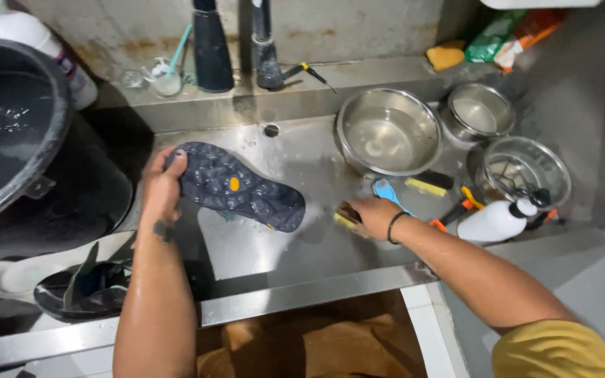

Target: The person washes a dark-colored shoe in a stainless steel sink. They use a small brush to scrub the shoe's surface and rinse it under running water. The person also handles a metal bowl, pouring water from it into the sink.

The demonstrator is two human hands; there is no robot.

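A wet metal sink [260,245] sits against a stained wall. Three shiny bowls [389,131] stand at the back right, and a big black bucket [29,161] of water is on the left. The left hand [161,187] has its fingers curled around the heel of a dark shoe [239,185], sole up over the sink. The right hand [374,213] closes on a yellow brush [346,215], which rests on the sink floor just beside the shoe's toe.
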